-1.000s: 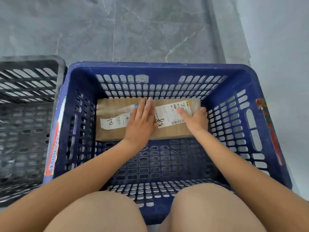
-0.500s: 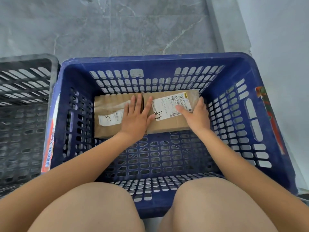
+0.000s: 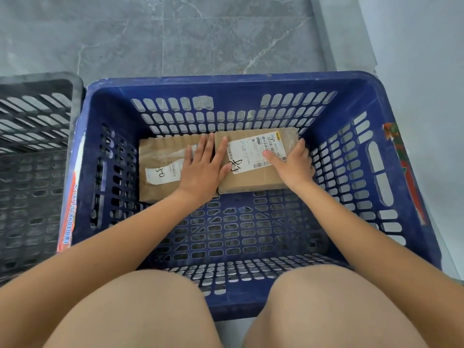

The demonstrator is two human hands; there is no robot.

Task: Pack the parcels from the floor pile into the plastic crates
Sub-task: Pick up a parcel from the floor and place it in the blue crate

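Parcels sit side by side against the far wall of the blue crate: your right hand grips the right box at its right edge, thumb on the label. Your left hand lies flat, fingers straight, across the seam onto the left box. A black crate stands just beside the blue one.

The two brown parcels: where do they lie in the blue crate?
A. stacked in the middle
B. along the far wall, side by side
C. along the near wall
B: the left parcel and right parcel lie side by side by the blue crate's far wall.
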